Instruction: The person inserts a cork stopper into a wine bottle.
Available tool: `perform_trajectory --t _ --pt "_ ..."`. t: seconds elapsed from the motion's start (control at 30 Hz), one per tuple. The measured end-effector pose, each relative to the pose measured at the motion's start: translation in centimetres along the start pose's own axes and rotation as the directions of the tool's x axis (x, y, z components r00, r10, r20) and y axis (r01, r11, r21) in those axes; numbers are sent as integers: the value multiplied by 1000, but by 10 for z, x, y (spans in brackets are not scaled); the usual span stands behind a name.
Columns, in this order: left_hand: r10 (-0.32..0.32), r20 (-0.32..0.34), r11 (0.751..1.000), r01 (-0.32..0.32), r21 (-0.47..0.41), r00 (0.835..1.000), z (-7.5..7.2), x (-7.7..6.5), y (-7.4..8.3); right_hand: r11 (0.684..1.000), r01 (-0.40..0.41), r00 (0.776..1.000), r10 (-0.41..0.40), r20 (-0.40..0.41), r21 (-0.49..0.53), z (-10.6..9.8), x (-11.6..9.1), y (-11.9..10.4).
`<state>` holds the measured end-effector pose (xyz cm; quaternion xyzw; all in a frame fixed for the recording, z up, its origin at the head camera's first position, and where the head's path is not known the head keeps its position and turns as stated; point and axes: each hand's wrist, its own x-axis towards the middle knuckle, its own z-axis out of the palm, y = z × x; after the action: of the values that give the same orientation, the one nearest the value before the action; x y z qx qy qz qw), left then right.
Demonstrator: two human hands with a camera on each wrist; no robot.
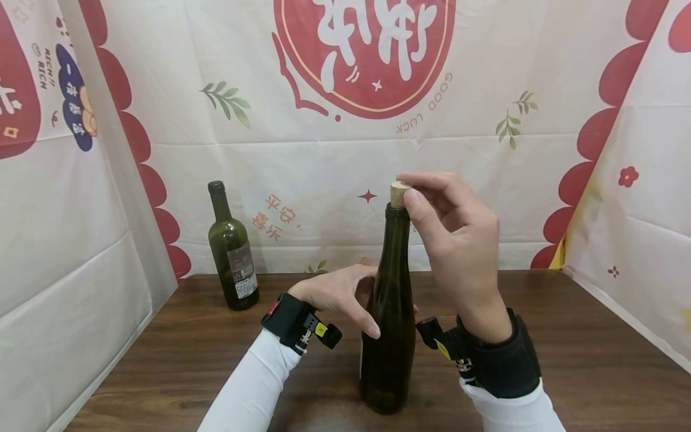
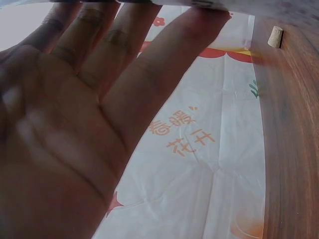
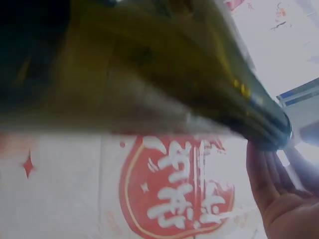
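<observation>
Green glass is catching the light in front of the person: a tall bottle (image 1: 387,354) is standing upright on the brown wooden table (image 1: 135,384), and a pale cork (image 1: 398,197) is sitting at its mouth, with a good part showing above the rim. The person's right hand (image 1: 459,234) is pinching that cork between thumb and fingers, the thumb on the near side. The left hand (image 1: 340,291) is curling round the body of the bottle, thumb in front and fingers passing behind. From where I'm standing, I'm not able to tell how deep the cork is sitting, or whether the right hand is pressing or merely steadying it.

For this step, I'd be keeping the cork in line with the neck, since any sideways lean could be chipping its edge or rocking the glass. The left hand ought to be gripping snugly, holding the base flat on the wood, while the right should be working with small, even pressure.

Off to the left, a second green bottle (image 1: 234,264) is standing well apart; in the left wrist view, another cork (image 2: 275,37) is resting on the wood.
</observation>
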<state>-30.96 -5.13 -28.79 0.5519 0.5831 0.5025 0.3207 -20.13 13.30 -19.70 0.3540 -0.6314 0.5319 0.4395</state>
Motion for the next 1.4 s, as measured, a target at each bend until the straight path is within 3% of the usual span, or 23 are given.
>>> perform_trajectory --t 0.13,0.3,0.47,0.67,0.83,1.07,1.4 --pt "-19 -9 999 19 30 1000 1 -2 1 977 -166 986 168 -3 135 1 -1 1" --pt "-9 3 999 9 34 1000 1 -2 2 889 -325 946 308 103 323 5 -1 5" --pt "18 8 999 -19 48 1000 -1 0 2 841 -394 919 352 178 371 9 0 11" --pt "18 18 999 -19 47 1000 -1 0 1 786 -487 871 409 272 380 16 0 14" --pt "27 3 996 -27 89 1000 -2 -1 2 730 -506 862 407 303 459 22 0 15" --pt "17 15 996 -19 91 1000 -3 -1 1 735 -497 867 401 296 461 24 0 16" --pt "8 -22 990 -5 141 1000 -4 -3 0 735 -481 876 375 304 479 26 2 17"
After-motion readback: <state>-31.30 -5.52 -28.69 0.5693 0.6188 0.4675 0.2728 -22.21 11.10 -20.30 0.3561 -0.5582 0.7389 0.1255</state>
